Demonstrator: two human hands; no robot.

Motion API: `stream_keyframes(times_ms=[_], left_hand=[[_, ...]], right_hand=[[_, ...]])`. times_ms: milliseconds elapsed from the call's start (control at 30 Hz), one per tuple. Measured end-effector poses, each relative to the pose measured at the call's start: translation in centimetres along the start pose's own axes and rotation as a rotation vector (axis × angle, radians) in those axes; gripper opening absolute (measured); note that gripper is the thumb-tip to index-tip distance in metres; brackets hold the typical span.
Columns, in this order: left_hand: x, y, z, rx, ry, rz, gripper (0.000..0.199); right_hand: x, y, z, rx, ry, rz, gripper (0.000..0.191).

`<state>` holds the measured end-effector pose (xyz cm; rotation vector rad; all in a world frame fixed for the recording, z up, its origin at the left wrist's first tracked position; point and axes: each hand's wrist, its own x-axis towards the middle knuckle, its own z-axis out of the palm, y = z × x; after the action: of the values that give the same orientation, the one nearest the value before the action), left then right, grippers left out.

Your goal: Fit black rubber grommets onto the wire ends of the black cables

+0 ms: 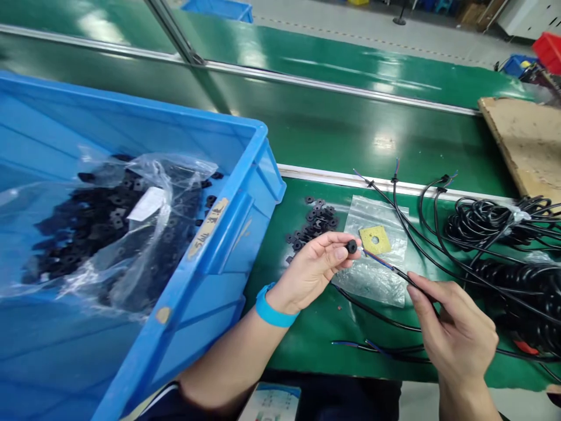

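My left hand (pixel 322 260), with a blue band at the wrist, pinches a small black rubber grommet (pixel 351 246) between thumb and fingertips. My right hand (pixel 456 327) grips a black cable (pixel 409 277) close to its stripped end. Thin coloured wires (pixel 377 259) stick out of that end, their tips right beside the grommet; whether they touch it I cannot tell. Behind my left hand lies a pile of small black parts (pixel 318 219). Under the wires a clear plastic bag (pixel 385 286) carries a yellow square piece (pixel 380 239) with a round hole.
A big blue bin (pixel 258 175) on the left holds black parts in a clear bag (pixel 175 169). Coiled black cables (pixel 477 225) lie at the right, some loose ends carrying black pieces. Cardboard (pixel 530 140) stands beyond them. More cable ends (pixel 372 346) rest by the table's front edge.
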<state>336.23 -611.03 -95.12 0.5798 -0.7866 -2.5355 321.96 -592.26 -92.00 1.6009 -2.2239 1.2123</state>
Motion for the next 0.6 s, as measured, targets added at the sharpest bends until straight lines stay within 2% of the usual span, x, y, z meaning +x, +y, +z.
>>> stream_keyframes(times_ms=[233,400,500,600], left_hand=[[0.0,-0.1,0.1,0.025,-0.011,-0.036,0.033],[0.0,0.3,0.1,0.096,-0.003,0.004,0.033],[-0.1,0.2,-0.1,0.179,0.021,0.028,0.033],[-0.2,-0.3,-0.2,0.331,-0.012,0.003,0.035]], right_hand=[[-0.3,0.3,0.3,0.033,-0.061,-0.004,0.036],[0.2,0.2,0.0,-0.02,-0.081,-0.021,0.036],[0.6,0.0,-0.2,-0.037,-0.101,-0.038,0.035],[1.0,0.0,0.0,-0.022,-0.153,-0.084,0.032]])
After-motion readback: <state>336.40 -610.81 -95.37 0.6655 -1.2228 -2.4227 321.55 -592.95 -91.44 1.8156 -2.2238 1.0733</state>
